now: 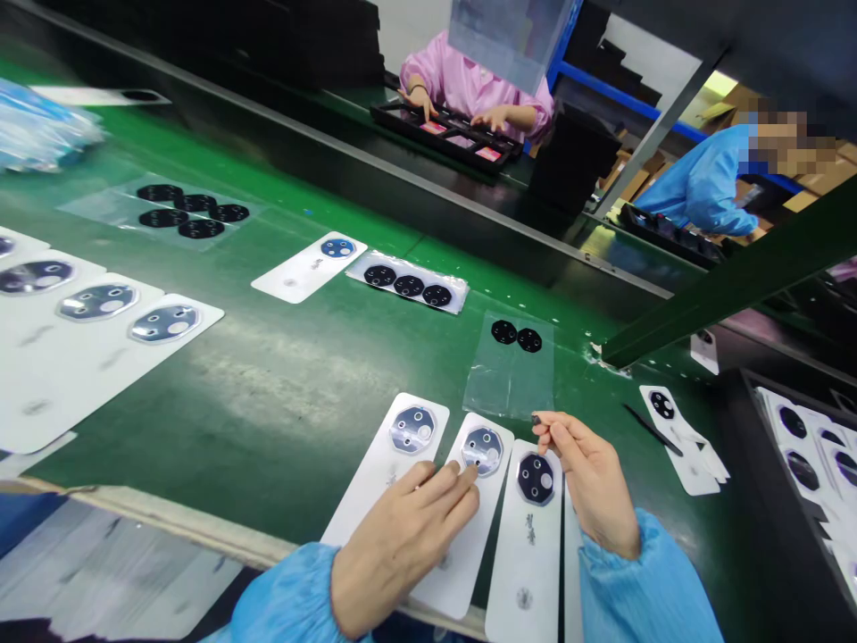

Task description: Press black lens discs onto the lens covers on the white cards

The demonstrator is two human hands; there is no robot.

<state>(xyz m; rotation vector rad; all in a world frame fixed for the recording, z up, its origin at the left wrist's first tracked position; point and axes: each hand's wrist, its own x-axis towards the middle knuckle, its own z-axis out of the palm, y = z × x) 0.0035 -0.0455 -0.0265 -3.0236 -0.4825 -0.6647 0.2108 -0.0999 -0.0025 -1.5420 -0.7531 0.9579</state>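
My left hand (411,540) lies across a white panel (461,585), fingers spread and their tips at the lower edge of its shiny octagonal disc (482,449). To its left is another white panel (361,487) with a similar reflective disc (412,430). My right hand (595,478) is closed in a pinch on a small dark piece (536,420), too small to name. Just below that pinch lies a white panel (523,572) whose octagonal disc (535,479) looks black. A further panel is partly hidden under my right wrist.
White panels (73,366) lie in a row at left. Clear film sheets (509,384) carry black octagonal pieces. Black tweezers (653,430) rest by a panel at right, near a black tray (769,500). A slanted green post (723,286) stands behind. Two co-workers sit across.
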